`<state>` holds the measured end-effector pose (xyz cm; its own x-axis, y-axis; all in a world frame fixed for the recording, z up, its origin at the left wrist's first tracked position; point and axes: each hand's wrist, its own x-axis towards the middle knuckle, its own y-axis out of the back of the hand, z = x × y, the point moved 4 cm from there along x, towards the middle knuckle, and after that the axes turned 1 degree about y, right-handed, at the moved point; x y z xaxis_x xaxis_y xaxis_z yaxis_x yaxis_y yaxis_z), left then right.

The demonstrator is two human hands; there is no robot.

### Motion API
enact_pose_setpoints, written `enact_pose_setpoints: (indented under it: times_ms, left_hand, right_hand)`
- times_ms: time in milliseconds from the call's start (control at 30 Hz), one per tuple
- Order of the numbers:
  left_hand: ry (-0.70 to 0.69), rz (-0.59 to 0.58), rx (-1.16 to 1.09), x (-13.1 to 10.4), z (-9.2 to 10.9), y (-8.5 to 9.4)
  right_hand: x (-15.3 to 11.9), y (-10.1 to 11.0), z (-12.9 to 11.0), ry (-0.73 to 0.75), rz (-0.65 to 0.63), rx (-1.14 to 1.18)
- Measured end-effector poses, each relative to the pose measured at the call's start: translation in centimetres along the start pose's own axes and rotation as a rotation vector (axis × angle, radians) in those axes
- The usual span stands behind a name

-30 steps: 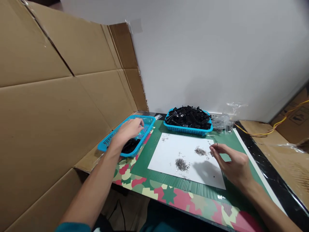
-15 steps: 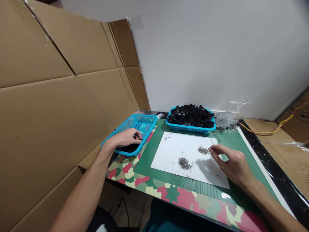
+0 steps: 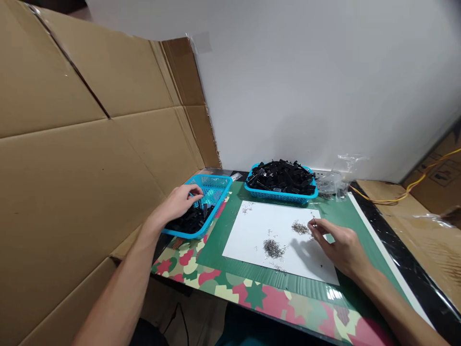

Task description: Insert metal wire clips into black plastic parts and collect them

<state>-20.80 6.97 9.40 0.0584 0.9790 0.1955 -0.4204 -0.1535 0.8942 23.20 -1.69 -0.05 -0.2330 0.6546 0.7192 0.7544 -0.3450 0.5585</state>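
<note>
My left hand (image 3: 180,204) hangs over the near part of the left blue basket (image 3: 205,233), its thumb and fingers bent together. Anything between those fingertips cannot be told apart from the black plastic parts (image 3: 189,220) lying below. Above the white sheet (image 3: 248,240), my right hand (image 3: 336,240) pinches a small thin metal piece (image 3: 314,221) that sticks up from its fingertips. Close to these fingers lies a small pile of metal pieces (image 3: 299,227). Nearer to me on the sheet is a larger, darker pile of similar pieces (image 3: 272,249).
Behind the sheet, a second blue basket (image 3: 281,196) is heaped with black plastic parts (image 3: 283,177). Clear plastic bags (image 3: 333,182) lie beside it. A cardboard wall (image 3: 72,178) stands on the left, and a yellow cable (image 3: 406,192) runs at the right.
My left hand has lifted from inside the left basket and shifted left, uncovering more black parts. My right hand keeps its pinch over the sheet. The whole view has shifted slightly.
</note>
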Motion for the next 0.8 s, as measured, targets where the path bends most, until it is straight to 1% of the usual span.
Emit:
enact_pose_setpoints:
  times_ms: [100,167,233,267,333,433,500,567,667,800]
  left_hand:
    - [0.003,0.15,0.004,0.2,0.0,1.2]
    - [0.001,0.254,-0.026,0.1,0.4,1.9]
    - [-0.005,0.299,-0.139,-0.1,1.3,1.8]
    - [-0.014,0.289,-0.228,-0.2,2.0,1.4]
    - [-0.039,0.249,-0.441,-0.7,3.6,0.1]
    - [-0.088,0.147,-0.788,-1.4,6.6,-2.9]
    - [-0.098,0.083,-0.993,-1.8,8.4,-5.0]
    - [-0.085,-0.013,-1.153,-1.9,10.2,-7.0]
    - [-0.043,-0.108,-1.258,-1.2,12.2,-9.8]
    - [-0.015,-0.154,-1.247,0.3,13.5,-13.7]
  right_hand:
    - [0.0,0.0,0.5,-0.075,0.01,0.007]
    - [0.0,-0.1,0.7,-0.111,-0.003,0.02]
    - [-0.1,-0.3,0.7,-0.12,-0.012,0.026]
    - [-0.2,-0.4,0.7,-0.115,-0.014,0.025]
    - [-0.4,-0.5,0.6,-0.091,-0.015,0.016]
    - [-0.6,-0.6,0.5,-0.059,-0.003,0.005]
    - [-0.6,-0.5,0.6,-0.078,0.006,0.015]
    - [-0.6,-0.4,0.7,-0.129,0.014,0.04]
    - [-0.7,-0.3,0.9,-0.216,0.019,0.09]
    - [-0.8,-0.4,1.0,-0.262,0.014,0.11]
